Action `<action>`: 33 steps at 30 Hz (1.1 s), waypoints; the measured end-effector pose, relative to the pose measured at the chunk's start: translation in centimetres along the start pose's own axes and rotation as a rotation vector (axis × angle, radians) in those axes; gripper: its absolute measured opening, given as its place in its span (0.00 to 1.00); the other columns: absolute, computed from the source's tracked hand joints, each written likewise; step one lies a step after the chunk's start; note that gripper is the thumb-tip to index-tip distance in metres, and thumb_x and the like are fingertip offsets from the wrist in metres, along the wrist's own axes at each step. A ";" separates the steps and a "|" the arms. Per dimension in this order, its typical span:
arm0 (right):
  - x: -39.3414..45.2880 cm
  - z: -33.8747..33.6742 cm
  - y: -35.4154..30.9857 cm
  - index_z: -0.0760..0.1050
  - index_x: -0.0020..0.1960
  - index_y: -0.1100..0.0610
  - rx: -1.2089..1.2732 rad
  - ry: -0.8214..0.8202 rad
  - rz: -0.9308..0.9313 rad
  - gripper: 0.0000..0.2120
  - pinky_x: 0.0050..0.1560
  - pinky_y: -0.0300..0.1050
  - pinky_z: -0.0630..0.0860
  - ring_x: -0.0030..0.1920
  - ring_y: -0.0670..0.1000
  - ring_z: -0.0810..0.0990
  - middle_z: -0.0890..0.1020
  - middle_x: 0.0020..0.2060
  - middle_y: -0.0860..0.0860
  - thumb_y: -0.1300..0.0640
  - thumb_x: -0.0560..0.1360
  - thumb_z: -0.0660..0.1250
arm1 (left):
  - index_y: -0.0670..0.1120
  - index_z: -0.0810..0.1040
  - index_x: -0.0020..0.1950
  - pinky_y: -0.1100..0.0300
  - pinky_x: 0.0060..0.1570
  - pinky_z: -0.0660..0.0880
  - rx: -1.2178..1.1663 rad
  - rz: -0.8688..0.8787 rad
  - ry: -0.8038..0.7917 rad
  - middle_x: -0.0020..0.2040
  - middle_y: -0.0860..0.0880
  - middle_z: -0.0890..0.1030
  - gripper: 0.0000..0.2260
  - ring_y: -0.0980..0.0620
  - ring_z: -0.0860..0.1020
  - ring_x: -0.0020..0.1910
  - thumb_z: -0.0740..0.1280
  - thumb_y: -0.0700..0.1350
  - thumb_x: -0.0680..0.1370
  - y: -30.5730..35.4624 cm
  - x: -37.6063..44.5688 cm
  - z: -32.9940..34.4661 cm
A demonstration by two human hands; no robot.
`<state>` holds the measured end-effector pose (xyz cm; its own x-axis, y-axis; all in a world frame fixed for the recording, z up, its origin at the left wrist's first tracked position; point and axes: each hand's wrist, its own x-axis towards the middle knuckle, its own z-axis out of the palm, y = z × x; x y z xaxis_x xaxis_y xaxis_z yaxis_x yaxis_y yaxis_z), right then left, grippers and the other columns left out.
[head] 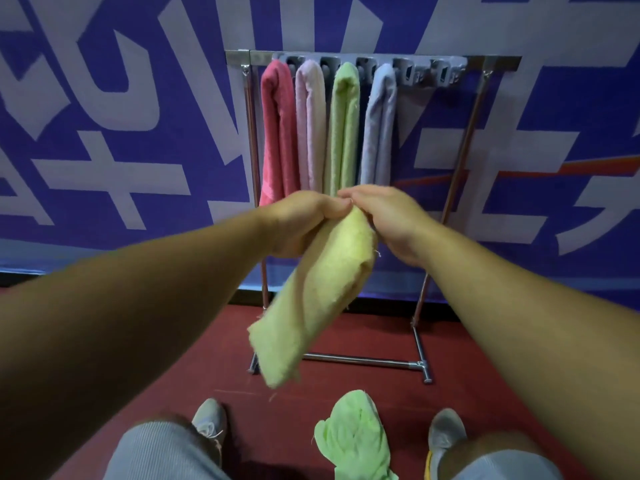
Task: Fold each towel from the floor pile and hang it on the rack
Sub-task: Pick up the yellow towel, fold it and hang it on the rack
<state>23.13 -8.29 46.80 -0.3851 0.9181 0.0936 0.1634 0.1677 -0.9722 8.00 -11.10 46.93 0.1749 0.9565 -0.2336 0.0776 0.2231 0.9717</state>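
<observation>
Now both hands (346,216) hold yellow towel (311,299) hanging down-left.

The only lettering stands on the wall banner (104,140) behind the rack (374,58): very large pale strokes on purple-blue, cut off by the picture's edges and partly covered by the hanging towels. At upper left, shapes like "C", "U" and "V" show, but no whole word can be read. The towels, rack and shoes (209,419) carry no legible label or brand.
</observation>
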 end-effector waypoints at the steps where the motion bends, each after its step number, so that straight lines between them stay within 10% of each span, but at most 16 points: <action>1: 0.3 -0.1 0.1 0.79 0.61 0.60 0.054 -0.007 -0.001 0.15 0.59 0.45 0.77 0.55 0.54 0.82 0.83 0.54 0.60 0.56 0.83 0.58 | 0.39 0.79 0.56 0.56 0.48 0.80 0.021 -0.016 -0.012 0.49 0.42 0.85 0.15 0.47 0.84 0.47 0.57 0.47 0.83 1.2 0.1 -0.3; 4: 1.2 -1.3 -0.6 0.82 0.56 0.55 0.159 -0.021 0.070 0.18 0.66 0.59 0.74 0.61 0.59 0.80 0.84 0.56 0.59 0.45 0.81 0.59 | 0.38 0.76 0.65 0.44 0.65 0.72 0.086 -0.038 -0.084 0.62 0.37 0.80 0.19 0.38 0.78 0.63 0.60 0.48 0.81 4.2 0.8 -1.3; 11: 3.7 -5.9 -3.5 0.80 0.55 0.65 0.220 -0.069 0.013 0.20 0.57 0.67 0.75 0.51 0.63 0.80 0.81 0.51 0.67 0.48 0.76 0.68 | 0.39 0.77 0.64 0.37 0.68 0.68 0.206 0.010 -0.091 0.64 0.34 0.78 0.18 0.34 0.75 0.65 0.62 0.48 0.79 9.6 3.6 -1.6; 17: 7.0 -11.7 -5.3 0.76 0.41 0.59 0.481 0.107 -0.052 0.07 0.45 0.52 0.75 0.38 0.54 0.77 0.77 0.35 0.56 0.60 0.78 0.66 | 0.37 0.76 0.62 0.46 0.64 0.73 0.369 0.099 -0.125 0.56 0.39 0.81 0.16 0.41 0.79 0.56 0.62 0.48 0.81 13.6 7.8 0.4; 23: 9.8 -17.3 -5.9 0.84 0.50 0.57 -0.107 0.069 -0.031 0.10 0.45 0.48 0.80 0.42 0.51 0.85 0.87 0.42 0.53 0.51 0.75 0.71 | 0.44 0.79 0.53 0.47 0.57 0.74 0.342 0.210 -0.100 0.48 0.44 0.80 0.09 0.45 0.77 0.51 0.62 0.46 0.82 15.5 13.8 2.4; 33: 16.1 -22.4 -7.0 0.83 0.43 0.55 -0.195 0.254 -0.038 0.07 0.47 0.53 0.81 0.42 0.54 0.83 0.86 0.42 0.56 0.52 0.76 0.70 | 0.50 0.81 0.48 0.56 0.48 0.75 0.518 0.275 0.029 0.44 0.47 0.80 0.11 0.49 0.76 0.47 0.60 0.45 0.83 19.3 23.0 5.8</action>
<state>36.12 13.35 59.96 -0.1590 0.9662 0.2031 0.3334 0.2461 -0.9101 19.20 14.13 60.09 0.2303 0.9725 0.0330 0.5041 -0.1483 0.8508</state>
